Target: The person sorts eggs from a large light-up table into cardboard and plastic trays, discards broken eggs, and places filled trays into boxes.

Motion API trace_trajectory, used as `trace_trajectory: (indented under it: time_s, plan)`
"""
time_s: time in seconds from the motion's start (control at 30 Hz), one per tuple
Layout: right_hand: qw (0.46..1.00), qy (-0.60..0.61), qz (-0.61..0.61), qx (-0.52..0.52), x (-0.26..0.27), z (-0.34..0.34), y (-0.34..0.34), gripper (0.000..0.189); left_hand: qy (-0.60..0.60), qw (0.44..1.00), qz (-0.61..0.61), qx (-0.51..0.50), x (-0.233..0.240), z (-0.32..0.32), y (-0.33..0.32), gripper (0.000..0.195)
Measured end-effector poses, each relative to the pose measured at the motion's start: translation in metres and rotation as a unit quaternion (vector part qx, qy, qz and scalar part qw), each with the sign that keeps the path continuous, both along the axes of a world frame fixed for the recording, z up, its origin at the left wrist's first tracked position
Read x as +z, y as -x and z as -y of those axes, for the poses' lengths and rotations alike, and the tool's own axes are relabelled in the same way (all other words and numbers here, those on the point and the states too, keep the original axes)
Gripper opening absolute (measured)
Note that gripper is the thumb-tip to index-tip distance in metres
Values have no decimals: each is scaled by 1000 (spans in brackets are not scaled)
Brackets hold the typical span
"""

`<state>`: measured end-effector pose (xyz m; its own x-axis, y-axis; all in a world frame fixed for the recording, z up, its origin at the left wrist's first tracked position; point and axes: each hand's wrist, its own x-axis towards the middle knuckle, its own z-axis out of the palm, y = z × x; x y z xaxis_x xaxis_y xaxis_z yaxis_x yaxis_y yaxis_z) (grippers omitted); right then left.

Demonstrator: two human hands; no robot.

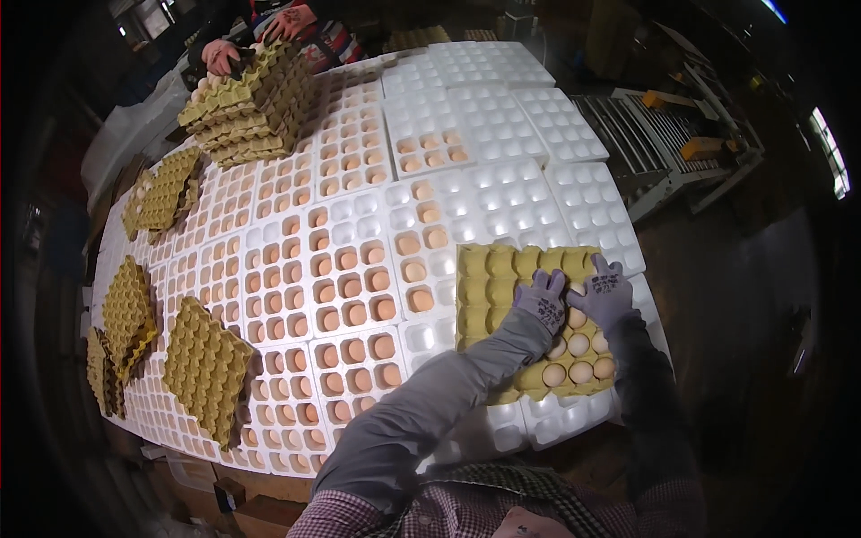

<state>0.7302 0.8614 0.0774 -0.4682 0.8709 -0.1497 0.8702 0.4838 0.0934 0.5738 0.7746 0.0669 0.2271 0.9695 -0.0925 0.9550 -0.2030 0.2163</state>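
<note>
A yellowish molded-pulp egg tray (485, 296) lies over white foam egg trays on the right of the table. Brown eggs (580, 372) fill part of its right and lower cells; its left cells that show hold none. My left hand (541, 299), in a purple-grey glove, rests over the middle of the tray, fingers pointing up and its underside hidden. At the tray's upper right, my right hand (603, 289), gloved alike, has its fingers spread beside a light egg (576, 317). Whether either hand grips an egg cannot be seen. Foam trays (403, 316) to the left hold many eggs in square cells.
Pulp trays (205, 370) lie at the left, some leaning on each other. At the far side, a person's pink-gloved hands (222, 57) touch a tall stack of egg-filled pulp trays (252, 114). Empty-celled foam trays (501, 121) cover the back right. A roller conveyor (625, 128) stands beyond the table's right edge.
</note>
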Motion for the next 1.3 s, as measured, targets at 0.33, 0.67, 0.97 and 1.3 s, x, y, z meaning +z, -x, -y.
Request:
trace_trajectory:
  time_s: [0.33, 0.67, 0.97, 1.3]
  plan:
    - [970, 24, -184, 156, -6, -40, 167, 52, -194, 893, 222, 340, -33, 34, 158, 52]
    - [945, 14, -277, 176, -55, -109, 282, 40, -254, 810, 349, 397, -58, 24, 216, 49]
    - [856, 52, -490, 156, -35, -71, 218, 37, -321, 842, 277, 334, -70, -74, 275, 37]
    - [913, -100, -391, -62, 6, 90, -30, 39, -217, 960, 104, 146, -79, -52, 204, 65]
